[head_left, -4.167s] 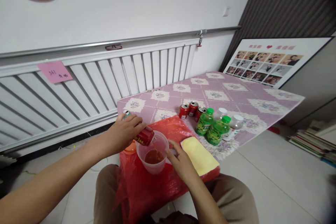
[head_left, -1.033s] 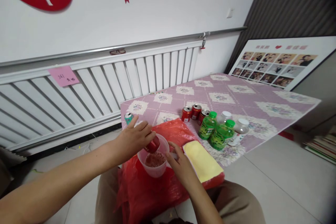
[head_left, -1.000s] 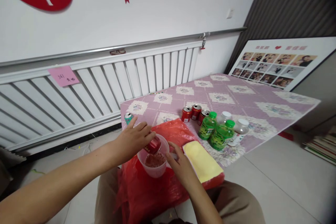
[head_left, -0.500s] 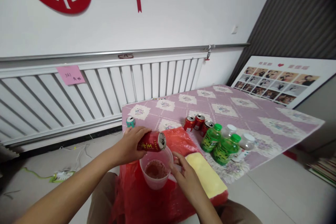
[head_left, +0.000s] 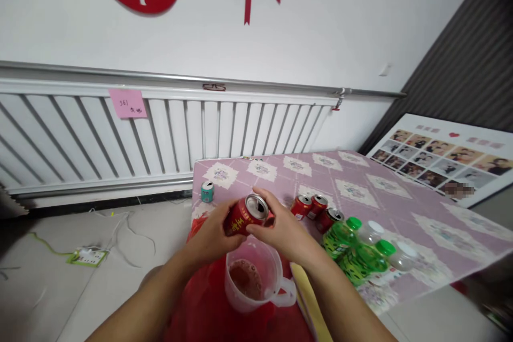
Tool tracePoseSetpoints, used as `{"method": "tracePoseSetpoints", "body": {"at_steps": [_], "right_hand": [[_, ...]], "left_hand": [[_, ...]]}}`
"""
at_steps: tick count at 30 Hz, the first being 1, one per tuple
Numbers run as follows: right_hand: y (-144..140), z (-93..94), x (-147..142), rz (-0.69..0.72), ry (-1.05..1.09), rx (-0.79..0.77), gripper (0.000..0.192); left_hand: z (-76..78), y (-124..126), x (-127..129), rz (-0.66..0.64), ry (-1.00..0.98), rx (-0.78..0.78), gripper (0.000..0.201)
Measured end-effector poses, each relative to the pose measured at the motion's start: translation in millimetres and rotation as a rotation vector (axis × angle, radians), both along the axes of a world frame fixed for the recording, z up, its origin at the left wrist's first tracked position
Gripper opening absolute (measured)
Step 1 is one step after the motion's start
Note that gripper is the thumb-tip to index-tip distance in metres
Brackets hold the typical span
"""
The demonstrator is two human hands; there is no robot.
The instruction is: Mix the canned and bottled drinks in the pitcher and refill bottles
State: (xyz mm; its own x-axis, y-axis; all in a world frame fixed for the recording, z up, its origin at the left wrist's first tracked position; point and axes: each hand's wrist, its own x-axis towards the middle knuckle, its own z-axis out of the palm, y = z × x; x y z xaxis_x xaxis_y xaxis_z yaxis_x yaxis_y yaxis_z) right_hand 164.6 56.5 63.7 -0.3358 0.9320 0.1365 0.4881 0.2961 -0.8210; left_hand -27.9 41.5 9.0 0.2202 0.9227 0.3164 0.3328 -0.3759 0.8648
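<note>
My left hand (head_left: 210,236) and my right hand (head_left: 282,230) both grip a red drink can (head_left: 245,215), tilted with its opened top facing the camera, above a clear plastic jug (head_left: 256,278). The jug holds a little reddish-brown liquid and stands on a red plastic sheet (head_left: 204,304) at the near edge of the table (head_left: 385,192), its handle pointing right.
Three red cans (head_left: 316,209) stand behind the jug. Two green bottles (head_left: 352,248) and two clear white-capped bottles (head_left: 390,246) sit to the right. A teal can (head_left: 207,191) is at the table's left corner. A yellow cloth (head_left: 308,299) lies right of the jug. A radiator (head_left: 120,139) lines the wall.
The can has been lifted from the jug and turned up toward level. My right hand left the jug's side and took hold of the can. The camera tilted up.
</note>
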Motion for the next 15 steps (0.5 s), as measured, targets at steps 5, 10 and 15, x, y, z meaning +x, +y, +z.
{"method": "tracePoseSetpoints", "body": {"at_steps": [5,10,15], "right_hand": [[61,-1.3,-12,-0.006,-0.045,0.077,0.076],[139,-38.9,-25,-0.085,-0.182,0.062,0.082],[197,-93.6,-48,-0.025,-0.277,0.034,0.074]], "left_hand": [[-44.9,13,-22,0.278,-0.206,-0.013,0.059],[-125.4,-14,-22,0.508,-0.263,-0.274,0.035],[-188.6,-52,-10,0.522,-0.190,-0.454,0.049]]}}
